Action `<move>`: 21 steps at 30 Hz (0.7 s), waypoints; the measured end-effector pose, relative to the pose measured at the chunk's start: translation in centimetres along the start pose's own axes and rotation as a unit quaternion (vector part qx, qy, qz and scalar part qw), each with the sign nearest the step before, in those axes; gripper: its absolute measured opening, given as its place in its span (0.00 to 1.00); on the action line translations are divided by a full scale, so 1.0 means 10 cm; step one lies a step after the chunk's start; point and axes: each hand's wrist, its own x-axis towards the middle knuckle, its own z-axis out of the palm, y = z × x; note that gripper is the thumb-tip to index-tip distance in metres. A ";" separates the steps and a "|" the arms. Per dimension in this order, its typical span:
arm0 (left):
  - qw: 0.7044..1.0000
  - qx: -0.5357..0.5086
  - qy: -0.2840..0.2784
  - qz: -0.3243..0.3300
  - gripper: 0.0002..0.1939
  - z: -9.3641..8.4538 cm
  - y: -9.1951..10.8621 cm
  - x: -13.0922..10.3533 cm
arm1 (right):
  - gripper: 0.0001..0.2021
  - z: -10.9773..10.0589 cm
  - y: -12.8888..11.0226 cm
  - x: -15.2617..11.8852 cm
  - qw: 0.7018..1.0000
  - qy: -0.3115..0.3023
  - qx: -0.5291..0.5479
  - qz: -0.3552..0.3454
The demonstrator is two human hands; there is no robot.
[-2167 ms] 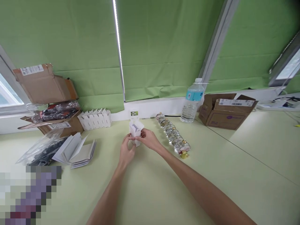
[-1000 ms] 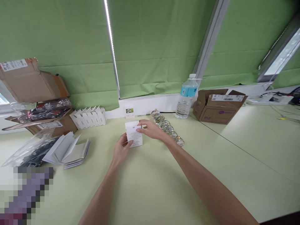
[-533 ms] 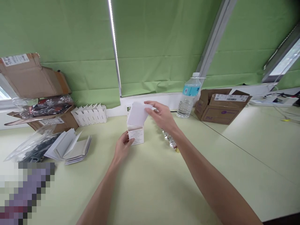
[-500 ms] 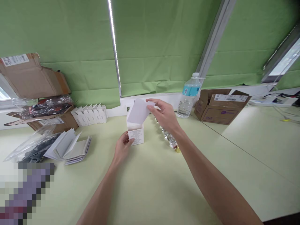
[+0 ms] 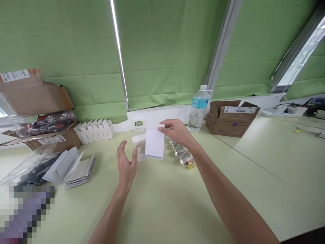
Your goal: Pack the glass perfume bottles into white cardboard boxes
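My right hand [image 5: 176,132] pinches the top of a folded white paper sheet [image 5: 154,142], which hangs upright in front of a small white carton [image 5: 142,153]. The carton stands on the table with its lid flap raised; the paper covers its right part. Just left of the carton is my left hand [image 5: 127,162], thumb and fingers apart, holding nothing. Beneath and beyond my right hand runs a row of clear shiny wrapped items [image 5: 181,152] with a gold-capped piece [image 5: 190,165] at the near end.
Folded papers [image 5: 71,169] and a plastic bag [image 5: 33,169] lie at left. Behind them are several small white boxes [image 5: 95,131] and stacked cardboard boxes [image 5: 35,91]. A water bottle [image 5: 198,110] and an opened carton box [image 5: 230,122] stand at the back right.
My left hand has let go of the small carton and opened. My right hand has brought the paper down from above the carton to in front of it. The view has shifted slightly.
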 end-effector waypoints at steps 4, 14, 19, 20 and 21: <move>0.991 0.016 0.009 0.135 0.23 0.00 0.25 -0.03 | 0.08 -0.03 -0.12 -0.04 0.998 0.023 -0.044 -0.035; 0.989 -0.049 -0.109 0.091 0.52 0.07 0.65 -0.24 | 0.12 -0.01 -0.55 -0.30 0.998 0.038 -0.018 -0.042; 0.991 -0.088 -0.094 0.019 0.27 0.03 0.67 -0.21 | 0.17 0.06 -0.61 -0.31 0.998 0.011 0.059 0.012; 0.991 -0.100 -0.090 -0.006 0.23 0.01 0.66 -0.18 | 0.19 0.06 -0.61 -0.31 0.997 0.002 0.070 0.010; 0.990 -0.111 -0.074 -0.037 0.20 0.00 0.64 -0.16 | 0.20 0.05 -0.62 -0.31 0.997 -0.008 0.077 0.003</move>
